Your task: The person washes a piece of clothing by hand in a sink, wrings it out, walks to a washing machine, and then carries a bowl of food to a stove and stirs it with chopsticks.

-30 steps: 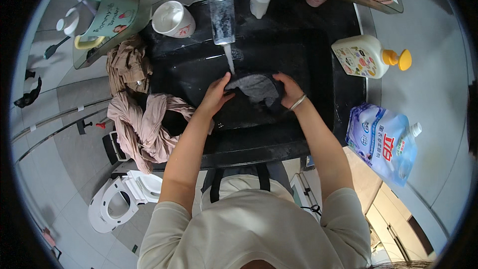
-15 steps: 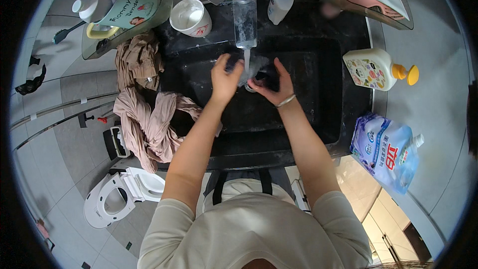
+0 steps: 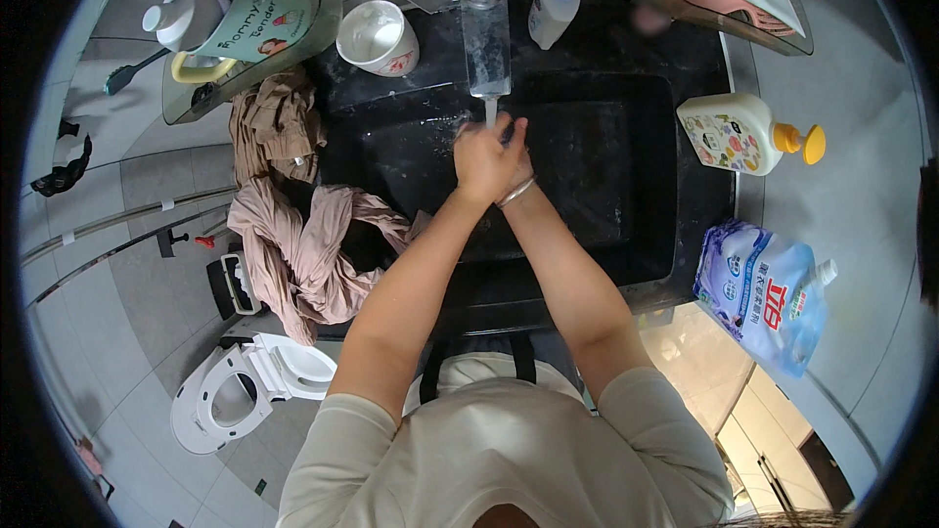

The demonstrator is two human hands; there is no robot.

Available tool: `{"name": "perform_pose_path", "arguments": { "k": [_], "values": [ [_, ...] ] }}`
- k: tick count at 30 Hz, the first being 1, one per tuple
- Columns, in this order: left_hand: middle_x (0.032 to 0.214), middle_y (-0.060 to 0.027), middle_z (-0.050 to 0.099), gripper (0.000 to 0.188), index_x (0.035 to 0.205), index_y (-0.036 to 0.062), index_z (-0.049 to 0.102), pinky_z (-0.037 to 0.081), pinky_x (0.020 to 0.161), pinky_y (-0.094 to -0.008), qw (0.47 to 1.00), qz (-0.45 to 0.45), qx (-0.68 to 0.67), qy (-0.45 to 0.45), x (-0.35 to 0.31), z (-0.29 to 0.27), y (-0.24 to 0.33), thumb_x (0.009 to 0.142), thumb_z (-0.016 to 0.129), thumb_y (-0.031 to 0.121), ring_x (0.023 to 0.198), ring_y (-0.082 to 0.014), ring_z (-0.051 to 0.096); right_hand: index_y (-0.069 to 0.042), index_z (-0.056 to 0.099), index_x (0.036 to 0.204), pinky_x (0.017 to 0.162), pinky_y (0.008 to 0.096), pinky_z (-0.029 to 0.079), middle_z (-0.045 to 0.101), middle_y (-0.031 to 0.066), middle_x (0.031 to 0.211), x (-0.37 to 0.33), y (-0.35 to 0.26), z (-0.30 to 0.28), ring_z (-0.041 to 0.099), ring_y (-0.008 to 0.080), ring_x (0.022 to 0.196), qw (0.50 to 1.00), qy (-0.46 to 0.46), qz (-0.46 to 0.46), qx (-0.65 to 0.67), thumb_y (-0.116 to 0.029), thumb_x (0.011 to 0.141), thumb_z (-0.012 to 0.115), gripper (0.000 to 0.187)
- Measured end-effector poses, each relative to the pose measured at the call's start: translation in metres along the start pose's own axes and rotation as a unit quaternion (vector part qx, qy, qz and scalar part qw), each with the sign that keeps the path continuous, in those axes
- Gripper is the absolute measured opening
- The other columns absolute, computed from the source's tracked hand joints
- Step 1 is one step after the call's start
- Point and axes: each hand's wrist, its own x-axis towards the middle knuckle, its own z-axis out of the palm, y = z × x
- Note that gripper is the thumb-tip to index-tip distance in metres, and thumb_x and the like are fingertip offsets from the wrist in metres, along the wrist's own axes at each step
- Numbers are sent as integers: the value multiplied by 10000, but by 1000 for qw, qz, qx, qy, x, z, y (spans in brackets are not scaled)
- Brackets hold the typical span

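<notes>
My left hand (image 3: 482,164) and my right hand (image 3: 520,158) press together under the stream of water (image 3: 491,111) from the faucet (image 3: 488,49). The left hand lies in front and covers much of the right. Fingers of both are closed, and whatever is between them is hidden. A pale bracelet (image 3: 516,193) rings the right wrist. Below the hands is a black basin (image 3: 587,235), its surface wet.
Crumpled pink cloth (image 3: 303,244) and brown cloth (image 3: 279,122) lie on the basin's left edge. Behind stand a white cup (image 3: 378,39) and a blue-topped pump bottle (image 3: 556,5). Right are a yellow-pump bottle (image 3: 734,134) and a purple-blue pouch (image 3: 758,293).
My hands were apart, with a dark, see-through wet thing between them under the water. They have come together and closed, and that thing is now out of sight.
</notes>
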Motion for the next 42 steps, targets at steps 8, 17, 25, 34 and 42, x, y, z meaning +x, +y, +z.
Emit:
{"name": "perform_pose_path", "arguments": {
  "k": [8,17,25,34,42],
  "values": [
    [1039,-61,584,534,1102,27,524,448,784,-335,765,-493,-397,-114,9,-34,-53,838,552,490,999,-177,529,-77,527,1085,781,325,466,574,72,1052,-31,-34,54,565,205,923,984,140,63,-85,-315,872,537,320],
    [845,-162,595,222,888,-16,599,463,695,-326,991,35,-132,-14,-8,-28,-14,729,650,130,794,-297,596,-95,553,1060,853,412,431,576,108,1057,-16,-33,48,540,257,974,973,223,53,-18,-450,874,459,412],
    [671,-135,577,204,790,-21,584,423,542,-325,997,70,-10,18,1,-7,7,767,664,165,585,-188,531,-74,550,1002,801,362,449,581,88,958,32,11,-48,559,223,903,994,-100,-50,3,-462,835,540,422],
    [545,-74,528,235,696,-4,560,368,475,-286,960,-202,-194,-13,21,-23,-76,823,612,187,501,-100,450,-112,382,1285,968,391,337,403,76,1308,-40,-24,15,417,256,1153,727,67,-271,-627,-456,828,540,594],
    [640,-190,560,197,704,4,566,427,537,-381,991,61,-119,23,-9,-10,13,742,679,161,599,-348,571,-71,497,1051,803,350,422,536,95,988,13,-14,-16,523,229,903,998,65,25,-7,-521,832,511,501]
  ]
}}
